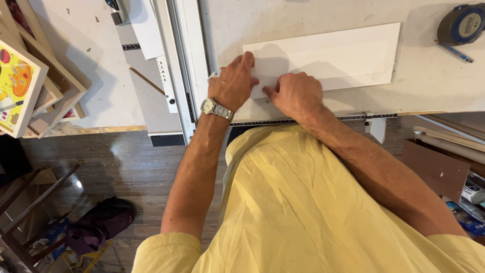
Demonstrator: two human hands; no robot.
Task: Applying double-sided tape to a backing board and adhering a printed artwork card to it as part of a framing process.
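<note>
A long white rectangular board (333, 53) lies flat on the pale worktable (439, 81). My left hand (233, 83), with a metal wristwatch and a ring, rests on the board's near-left corner, fingers pressing down on it. My right hand (295, 93) sits just beside it, fingers curled at the board's near edge, pinching or touching that edge. The two hands almost meet at the corner. A ruler strip (308, 120) runs along the table's front edge below the hands.
A long white cutter rail (179, 65) runs up the table left of my hands. A tape measure (462, 24) and blue pen (454, 51) lie at far right. Wooden frames and a colourful picture (17, 83) sit at left. Boards and cans stand low right.
</note>
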